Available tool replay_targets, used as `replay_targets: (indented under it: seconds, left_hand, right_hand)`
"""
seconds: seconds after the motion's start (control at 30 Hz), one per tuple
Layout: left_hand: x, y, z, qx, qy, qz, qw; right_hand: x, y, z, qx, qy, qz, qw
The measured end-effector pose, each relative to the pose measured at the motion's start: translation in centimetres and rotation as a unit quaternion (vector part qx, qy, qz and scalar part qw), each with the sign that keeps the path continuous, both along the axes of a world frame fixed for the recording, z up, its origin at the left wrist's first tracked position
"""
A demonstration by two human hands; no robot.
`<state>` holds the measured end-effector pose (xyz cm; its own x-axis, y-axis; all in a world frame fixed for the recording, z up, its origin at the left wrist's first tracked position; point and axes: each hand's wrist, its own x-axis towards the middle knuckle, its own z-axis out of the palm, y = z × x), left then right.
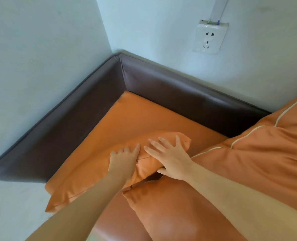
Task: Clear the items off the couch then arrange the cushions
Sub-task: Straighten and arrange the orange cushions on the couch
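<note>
An orange cushion (92, 178) lies flat on the orange couch seat (132, 117) in the corner. My left hand (123, 162) presses down on its middle, fingers slightly bent. Beside it my right hand (170, 159) lies flat on the same cushion with fingers spread. A second orange cushion (163, 206) sits in front, under my right forearm. A larger orange cushion with white piping (258, 153) leans at the right.
A dark brown padded backrest (74, 122) runs along both walls and meets in the corner. A white wall socket (209, 38) with a flat cable sits above the right backrest. Pale blue walls close in the left and back.
</note>
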<state>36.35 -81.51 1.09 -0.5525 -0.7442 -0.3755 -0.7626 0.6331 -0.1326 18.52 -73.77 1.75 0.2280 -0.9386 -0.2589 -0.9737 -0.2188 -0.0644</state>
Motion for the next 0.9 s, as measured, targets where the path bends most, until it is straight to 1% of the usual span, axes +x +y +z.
replay_targets:
  seconds: [0.07, 0.2, 0.3, 0.37, 0.43, 0.5, 0.63, 0.73, 0.8, 0.83, 0.9]
  left_hand:
    - [0.9, 0.6, -0.7, -0.019, 0.016, 0.0, 1.0]
    - [4.4, 1.0, -1.9, -0.064, 0.093, -0.018, 0.993]
    - [7.6, 1.4, -2.7, -0.067, 0.079, -0.011, 0.995]
    - [9.3, 1.5, -2.9, -0.072, 0.076, -0.026, 0.994]
    - [10.5, 1.6, -3.0, -0.075, 0.066, -0.056, 0.993]
    - [10.9, 1.6, -3.1, -0.073, 0.063, -0.062, 0.993]
    - [10.7, 1.4, -3.7, -0.069, 0.069, -0.048, 0.994]
    - [11.5, 0.5, -4.2, -0.079, 0.097, -0.053, 0.991]
    - [12.2, 0.1, -4.5, -0.077, 0.12, -0.033, 0.989]
    - [12.4, -0.1, -4.4, -0.072, 0.121, -0.015, 0.99]
    - [12.5, -0.7, -4.2, -0.058, 0.099, 0.004, 0.993]
  right_hand:
    - [1.5, -0.3, -1.2, 0.009, 0.012, -0.013, 1.0]
    - [2.5, -0.3, -2.3, -0.004, 0.032, -0.038, 0.999]
    - [2.5, -0.2, -2.8, -0.016, 0.032, -0.008, 0.999]
    - [2.8, 0.0, -3.1, -0.018, 0.036, 0.009, 0.999]
    - [3.3, 0.1, -3.3, -0.018, 0.045, 0.002, 0.999]
    - [3.9, -0.2, -3.4, -0.019, 0.061, 0.002, 0.998]
    - [4.8, -1.2, -3.7, -0.011, 0.074, 0.027, 0.997]
    - [5.4, -2.4, -3.3, 0.008, 0.071, 0.011, 0.997]
    - [5.7, -3.6, -2.9, 0.008, 0.071, 0.012, 0.997]
    - [5.9, -4.2, -2.9, 0.007, 0.075, 0.016, 0.997]
    - [6.4, -5.4, -2.5, 0.004, 0.099, 0.032, 0.995]
